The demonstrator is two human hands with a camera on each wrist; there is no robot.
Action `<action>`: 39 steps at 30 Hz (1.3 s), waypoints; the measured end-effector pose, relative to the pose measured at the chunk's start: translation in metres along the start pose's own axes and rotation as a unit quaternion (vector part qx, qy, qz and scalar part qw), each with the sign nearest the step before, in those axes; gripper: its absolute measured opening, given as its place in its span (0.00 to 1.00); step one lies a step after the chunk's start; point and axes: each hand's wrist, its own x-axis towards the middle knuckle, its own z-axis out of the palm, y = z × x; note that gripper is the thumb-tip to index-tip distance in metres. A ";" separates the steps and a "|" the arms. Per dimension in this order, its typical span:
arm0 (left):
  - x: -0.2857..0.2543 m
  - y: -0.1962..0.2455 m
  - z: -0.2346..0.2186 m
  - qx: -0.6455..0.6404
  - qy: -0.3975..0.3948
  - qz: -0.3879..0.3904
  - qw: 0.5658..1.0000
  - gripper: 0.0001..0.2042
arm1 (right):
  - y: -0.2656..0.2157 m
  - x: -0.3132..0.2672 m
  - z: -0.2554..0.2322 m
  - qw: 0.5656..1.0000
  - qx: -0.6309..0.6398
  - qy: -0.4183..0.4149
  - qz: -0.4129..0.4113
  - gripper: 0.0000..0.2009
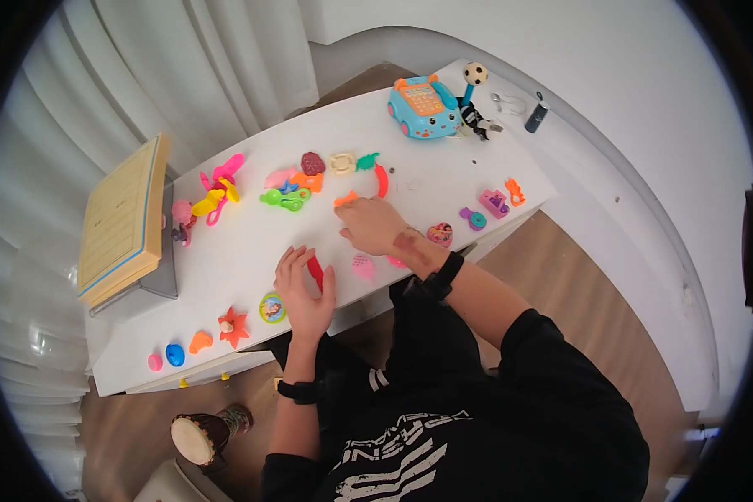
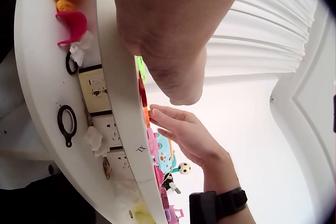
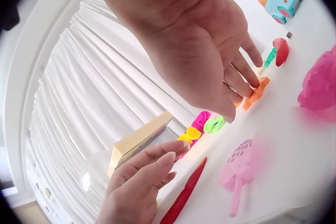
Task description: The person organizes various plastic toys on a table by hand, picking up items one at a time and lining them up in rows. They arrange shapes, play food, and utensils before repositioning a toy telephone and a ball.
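My right hand (image 1: 375, 226) reaches over the middle of the white table, its extended fingertips at an orange toy piece (image 1: 344, 199). In the right wrist view, the fingers of that hand (image 3: 202, 45) lie against or just behind the orange piece (image 3: 256, 95); whether they touch it firmly is unclear. My left hand (image 1: 306, 303), fingers loosely spread, is beside a long red toy piece (image 1: 315, 273) near the front edge. That red piece (image 3: 182, 196) lies free of the left hand (image 3: 137, 187). A pink perforated toy (image 1: 363, 266) lies between the hands.
Along the front edge are a green-rimmed disc (image 1: 272, 308), a red star-shaped toy (image 1: 233, 327) and a heart-shaped toy (image 1: 440, 235). Food-like toys, including a green one (image 1: 285, 199), lie farther back. A book (image 1: 125, 222) leans left; a toy phone (image 1: 425, 107) stands behind.
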 end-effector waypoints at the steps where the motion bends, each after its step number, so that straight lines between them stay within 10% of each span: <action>1: 0.000 0.001 0.001 0.006 -0.004 0.008 1.000 0.20 | 0.000 -0.001 0.003 0.998 0.021 0.065 0.002 0.27; 5: 0.001 0.006 0.002 0.000 -0.021 0.025 0.999 0.20 | 0.011 0.003 0.025 0.974 -0.011 0.227 -0.024 0.22; 21: 0.000 0.006 0.006 0.012 -0.025 0.036 0.999 0.19 | 0.001 0.004 0.024 0.962 -0.044 0.255 -0.086 0.11; 27: -0.001 0.007 0.005 0.018 -0.024 0.035 0.999 0.19 | -0.004 -0.004 0.011 0.974 0.119 0.172 -0.089 0.10; 31: -0.001 0.003 0.004 0.012 -0.019 0.030 0.999 0.19 | 0.033 -0.032 -0.023 0.890 0.142 0.408 -0.146 0.08; 32: -0.003 0.002 0.004 0.014 -0.014 0.022 1.000 0.19 | 0.048 -0.053 -0.037 0.860 0.329 0.390 -0.030 0.12; 35: -0.002 0.003 0.003 0.000 -0.013 0.024 1.000 0.20 | 0.133 -0.095 -0.048 0.786 0.239 0.563 0.091 0.15; 39: -0.001 0.005 0.004 0.022 -0.024 0.030 0.999 0.20 | 0.253 -0.162 -0.032 0.718 0.190 0.587 0.323 0.18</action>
